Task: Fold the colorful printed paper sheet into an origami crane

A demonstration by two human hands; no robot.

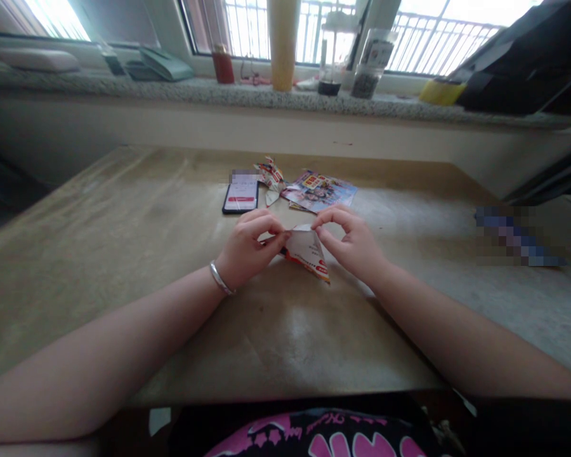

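Observation:
Between my hands is a folded piece of printed paper (306, 249), white with red and orange edges, roughly triangular, one point hanging toward me. My left hand (253, 244), with a silver bangle at the wrist, pinches its left side between thumb and fingers. At the paper's upper right corner, my right hand (352, 241) pinches the edge between thumb and forefinger. Just beyond the hands lie a folded paper figure (271, 174) in red, white and yellow and a small stack of colourful printed sheets (324, 192).
A smartphone (241, 193) with a lit screen lies left of the folded figure. The pale table (124, 254) reaches toward the wall. Jars and bottles stand on the granite windowsill (171, 89), with a black bag (518, 63) at its right. A blurred bluish item (514, 238) lies at the right.

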